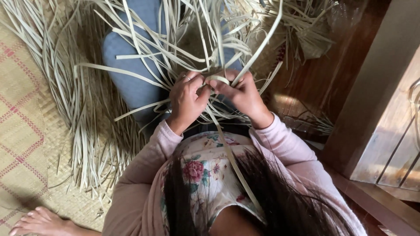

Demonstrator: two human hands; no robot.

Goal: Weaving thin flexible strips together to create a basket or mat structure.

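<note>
Both hands meet over the lap — the left hand [187, 97] and right hand [239, 94] pinched together on a pale palm strip [217, 79], bent into a loop between the fingertips, loose strips [87, 109] fanning over the woven mat [22, 109].

A home floor used as a weaving spot: a woven mat [22, 131], heaps of pale leaf strips [87, 131], dark wooden floorboards [323, 74] and wooden furniture [385, 131].
</note>
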